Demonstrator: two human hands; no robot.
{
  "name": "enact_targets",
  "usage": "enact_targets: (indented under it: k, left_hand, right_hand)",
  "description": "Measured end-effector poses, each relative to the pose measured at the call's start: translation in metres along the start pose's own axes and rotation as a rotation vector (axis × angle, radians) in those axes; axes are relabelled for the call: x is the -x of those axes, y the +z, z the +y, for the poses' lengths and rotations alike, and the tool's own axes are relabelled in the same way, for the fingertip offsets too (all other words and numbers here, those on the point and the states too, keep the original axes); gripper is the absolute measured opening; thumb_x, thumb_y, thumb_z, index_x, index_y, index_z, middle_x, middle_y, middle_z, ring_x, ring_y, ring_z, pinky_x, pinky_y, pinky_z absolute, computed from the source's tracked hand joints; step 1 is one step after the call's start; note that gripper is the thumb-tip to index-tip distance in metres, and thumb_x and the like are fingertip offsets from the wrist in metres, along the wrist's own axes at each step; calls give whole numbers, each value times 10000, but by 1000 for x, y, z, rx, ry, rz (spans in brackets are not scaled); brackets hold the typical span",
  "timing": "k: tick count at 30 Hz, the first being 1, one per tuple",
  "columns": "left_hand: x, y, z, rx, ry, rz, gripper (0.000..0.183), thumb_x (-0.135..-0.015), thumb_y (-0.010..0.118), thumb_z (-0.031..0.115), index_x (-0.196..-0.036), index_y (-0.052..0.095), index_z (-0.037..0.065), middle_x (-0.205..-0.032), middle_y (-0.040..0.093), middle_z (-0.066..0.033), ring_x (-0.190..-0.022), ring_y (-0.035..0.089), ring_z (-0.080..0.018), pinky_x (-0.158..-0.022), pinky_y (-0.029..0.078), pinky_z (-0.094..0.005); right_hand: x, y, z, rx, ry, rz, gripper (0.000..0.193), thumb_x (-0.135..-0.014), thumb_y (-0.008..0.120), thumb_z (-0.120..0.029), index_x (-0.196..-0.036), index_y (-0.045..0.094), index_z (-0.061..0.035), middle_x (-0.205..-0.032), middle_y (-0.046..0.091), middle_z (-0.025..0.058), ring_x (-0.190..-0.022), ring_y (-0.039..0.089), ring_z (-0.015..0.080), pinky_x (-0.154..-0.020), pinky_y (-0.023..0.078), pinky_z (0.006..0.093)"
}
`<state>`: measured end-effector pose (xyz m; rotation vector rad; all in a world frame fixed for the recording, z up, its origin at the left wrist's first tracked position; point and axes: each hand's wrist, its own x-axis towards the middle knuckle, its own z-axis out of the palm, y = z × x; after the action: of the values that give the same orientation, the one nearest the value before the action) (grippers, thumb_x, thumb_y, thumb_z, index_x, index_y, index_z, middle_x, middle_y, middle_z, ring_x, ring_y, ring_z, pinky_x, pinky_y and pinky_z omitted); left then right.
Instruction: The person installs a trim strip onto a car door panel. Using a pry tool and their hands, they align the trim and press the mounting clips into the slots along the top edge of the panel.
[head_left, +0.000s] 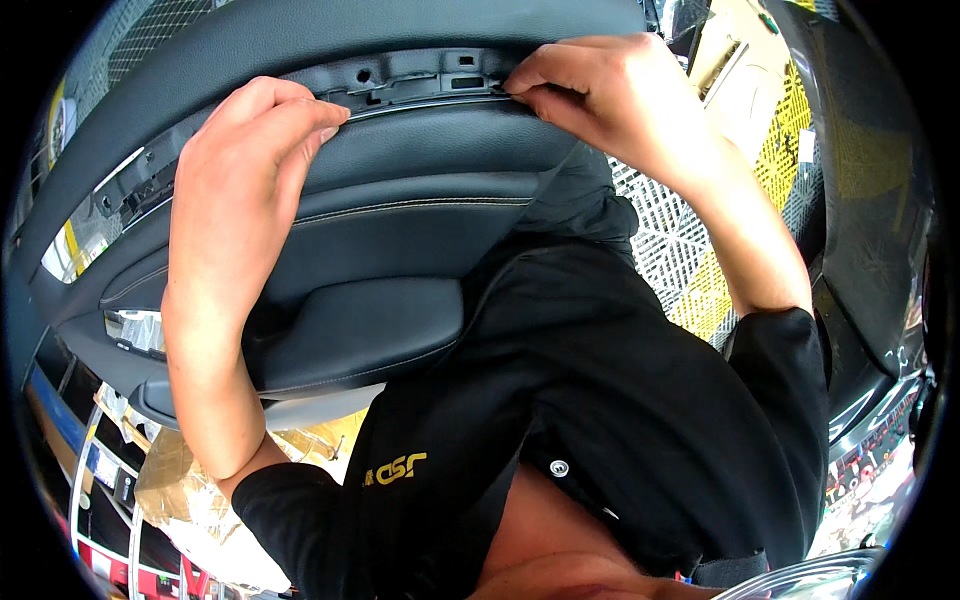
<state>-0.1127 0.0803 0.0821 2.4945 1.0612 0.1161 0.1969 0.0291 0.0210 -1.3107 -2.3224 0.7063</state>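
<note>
A black car door panel (400, 235) with light stitching lies in front of me. A long recess (430, 80) with slots and holes runs along its upper part. Along the lower edge of that recess runs a thin, pale-edged strip (425, 104). My left hand (250, 160) pinches the strip's left part between thumb and fingers. Further right, my right hand (620, 100) pinches at the right end of the recess, its fingertips close together on the strip. What lies under the fingertips is partly hidden.
The panel's padded armrest (375, 320) juts toward me. A cardboard box (190, 480) wrapped in clear plastic stands at lower left, beside metal racking (90, 450). White and yellow grid flooring (690, 260) shows on the right, next to a large dark panel (870, 200).
</note>
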Motion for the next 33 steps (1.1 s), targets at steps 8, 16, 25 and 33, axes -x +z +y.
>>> enact_targets:
  k: [8,16,25,33]
  left_hand:
    - [1,3,5,-11,0,39,127,-918,712,23,-1036,757,31,-963,684,-104,-916,690,-322,-801,544,-415]
    - [-2,3,6,54,-38,56,118,-900,727,4,-1012,761,15,-950,690,-109,-861,700,-318,-761,549,-392]
    - [0,2,9,88,-77,59,125,-896,729,-2,-1014,768,12,-945,695,-111,-843,705,-306,-752,548,-376]
    - [0,3,11,95,-106,57,124,-901,732,6,-1016,778,19,-966,709,-106,-833,713,-300,-750,552,-367]
  right_hand:
    - [-11,-6,5,-262,111,-8,105,-843,758,-175,-848,782,-73,-794,757,124,-753,751,336,-719,614,411]
    - [-2,1,4,-26,-16,-19,151,-913,793,-90,-1062,806,-66,-938,795,93,-861,791,244,-775,639,328]
    - [2,1,2,27,-10,7,125,-903,806,-106,-1026,793,-88,-916,787,81,-848,783,265,-745,634,348]
    - [7,8,-2,106,-2,62,132,-890,780,-198,-1002,769,-129,-915,776,66,-840,761,292,-731,619,406]
